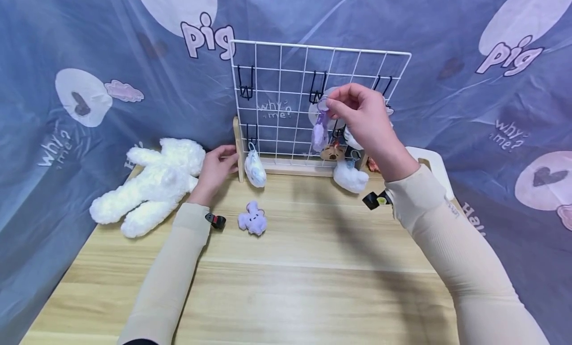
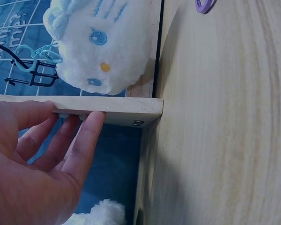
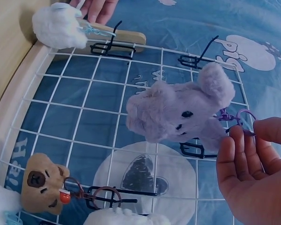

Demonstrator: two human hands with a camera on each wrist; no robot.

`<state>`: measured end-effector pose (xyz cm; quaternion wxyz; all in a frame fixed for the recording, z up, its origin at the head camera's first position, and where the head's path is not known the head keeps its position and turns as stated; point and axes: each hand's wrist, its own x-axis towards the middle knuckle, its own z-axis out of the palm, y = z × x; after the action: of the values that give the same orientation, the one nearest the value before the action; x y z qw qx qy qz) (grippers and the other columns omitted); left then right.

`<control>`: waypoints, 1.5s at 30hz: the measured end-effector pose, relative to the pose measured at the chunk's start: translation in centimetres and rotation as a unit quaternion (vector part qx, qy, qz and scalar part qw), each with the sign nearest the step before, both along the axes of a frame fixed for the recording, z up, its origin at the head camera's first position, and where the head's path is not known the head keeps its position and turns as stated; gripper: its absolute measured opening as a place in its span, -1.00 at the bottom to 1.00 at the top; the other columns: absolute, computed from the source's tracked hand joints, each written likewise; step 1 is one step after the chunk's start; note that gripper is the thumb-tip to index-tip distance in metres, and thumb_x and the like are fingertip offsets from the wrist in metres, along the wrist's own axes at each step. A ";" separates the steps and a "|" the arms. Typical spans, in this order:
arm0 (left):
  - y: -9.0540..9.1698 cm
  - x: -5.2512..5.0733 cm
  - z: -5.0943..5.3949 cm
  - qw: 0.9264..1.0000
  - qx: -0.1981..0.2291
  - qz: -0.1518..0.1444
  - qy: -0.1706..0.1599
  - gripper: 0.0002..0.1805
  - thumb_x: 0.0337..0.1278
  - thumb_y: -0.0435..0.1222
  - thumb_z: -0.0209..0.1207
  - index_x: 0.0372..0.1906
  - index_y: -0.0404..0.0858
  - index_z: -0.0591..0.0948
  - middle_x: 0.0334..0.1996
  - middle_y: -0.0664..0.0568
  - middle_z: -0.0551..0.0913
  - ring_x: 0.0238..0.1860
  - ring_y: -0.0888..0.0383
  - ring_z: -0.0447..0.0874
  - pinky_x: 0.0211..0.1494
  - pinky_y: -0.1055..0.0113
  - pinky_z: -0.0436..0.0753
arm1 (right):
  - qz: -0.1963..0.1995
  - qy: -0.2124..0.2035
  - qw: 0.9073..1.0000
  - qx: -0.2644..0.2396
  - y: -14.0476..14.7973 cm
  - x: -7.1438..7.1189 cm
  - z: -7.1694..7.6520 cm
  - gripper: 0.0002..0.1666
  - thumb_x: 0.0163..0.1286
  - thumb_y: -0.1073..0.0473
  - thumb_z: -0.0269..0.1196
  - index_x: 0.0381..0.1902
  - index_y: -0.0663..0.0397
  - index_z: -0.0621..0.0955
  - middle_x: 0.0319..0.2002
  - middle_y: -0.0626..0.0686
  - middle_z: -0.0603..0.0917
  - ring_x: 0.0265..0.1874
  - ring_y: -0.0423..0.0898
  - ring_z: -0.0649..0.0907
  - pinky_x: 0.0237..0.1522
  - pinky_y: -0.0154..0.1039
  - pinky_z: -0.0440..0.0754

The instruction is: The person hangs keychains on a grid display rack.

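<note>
My right hand (image 1: pixel 367 117) pinches the purple ring (image 3: pixel 246 115) of a fluffy lilac plush keychain (image 3: pixel 171 111) between thumb and fingers. The plush hangs below the ring in the head view, in front of the white wire grid rack (image 1: pixel 292 92) and near its upper middle black hook (image 1: pixel 317 93). My left hand (image 1: pixel 216 167) touches the rack's left wooden side post (image 2: pixel 110 104) with its fingertips, fingers extended. Close by, a white plush keychain with blue details (image 2: pixel 117 44) hangs from the lower left hook by a light blue ring.
Another lilac plush keychain (image 1: pixel 252 219) lies on the wooden table (image 1: pixel 290 295). A brown bear head keychain (image 3: pixel 41 183) and white plush keychains (image 1: pixel 350 177) hang at the rack's lower right. The upper left hook (image 1: pixel 246 89) is bare. A large white plush toy (image 1: pixel 165 183) lies left.
</note>
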<state>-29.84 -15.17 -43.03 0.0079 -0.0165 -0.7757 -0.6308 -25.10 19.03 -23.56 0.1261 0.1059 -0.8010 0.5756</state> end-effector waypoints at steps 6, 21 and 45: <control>0.0 0.1 0.0 1.000 -0.002 -0.001 0.002 -0.56 0.72 -0.32 0.20 0.49 -0.40 0.61 0.37 -0.37 0.64 0.23 -0.15 0.76 0.24 0.22 0.95 | -0.008 -0.014 1.000 0.006 -0.3 -0.5 0.0 -0.92 0.62 0.31 0.39 -0.05 0.25 0.77 -0.22 -0.14 0.79 -0.27 -0.24 0.78 -0.09 -0.41 0.92; 0.1 0.1 0.0 1.000 -0.006 -0.002 0.005 -0.57 0.72 -0.34 0.19 0.48 -0.41 0.61 0.35 -0.39 0.65 0.23 -0.18 0.77 0.17 0.33 0.96 | -0.017 -0.036 0.999 0.025 -0.5 -0.8 -0.2 -0.94 0.63 0.23 0.40 -0.14 0.04 0.77 -0.19 -0.12 0.78 -0.26 -0.22 0.79 -0.13 -0.44 0.88; 0.0 -0.2 -0.3 1.000 -0.010 0.004 0.009 -0.57 0.71 -0.36 0.20 0.49 -0.41 0.60 0.35 -0.36 0.66 0.11 -0.01 0.79 0.19 0.23 0.97 | -0.077 -0.016 0.992 0.102 -1.1 -3.4 -0.7 -0.90 0.63 0.12 0.39 -0.12 0.01 0.77 -0.38 -0.23 0.69 -0.33 -0.25 0.73 -0.34 -0.49 0.66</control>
<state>-30.00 -15.12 -43.33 0.0176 -0.0192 -0.7822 -0.6225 -28.47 17.96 -24.24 0.1457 0.0465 -0.8631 0.4814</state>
